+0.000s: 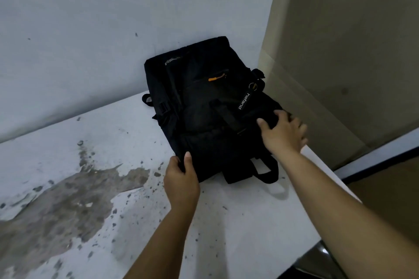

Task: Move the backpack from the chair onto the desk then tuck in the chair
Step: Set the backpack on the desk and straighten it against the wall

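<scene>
Lying flat on the worn white-painted desk [68, 188], the black fabric backpack [204, 108] ran its long axis away from the person, far end leaning against the grey wall [90, 29]. The left hand [181, 179] pinched its near corner; the right hand [283, 131] gripped its right edge, reaching further forward. No chair showed, so tucking it presumably meant turning away.

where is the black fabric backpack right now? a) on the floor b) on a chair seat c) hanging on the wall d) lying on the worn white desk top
d: the black fabric backpack lies on the worn white desk top, against the wall, with both hands gripping its near edge.
</scene>
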